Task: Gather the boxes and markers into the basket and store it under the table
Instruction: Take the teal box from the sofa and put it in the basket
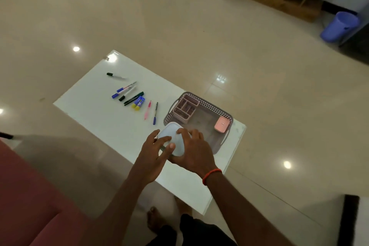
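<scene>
I can read nothing here. The blue glue sticks (139,102) on my table (95,114) carry a white patch of print, but it is too small and blurred for me to make out a single letter. The pink box (222,124) in the basket (214,107) has two tiny pale marks on its lid, and I cannot tell whether they are letters or only studs. The barrels of the markers (126,90) show bands of colour and no legible writing. The pale lid of the box (172,139) under my hands looks plain to me.
</scene>
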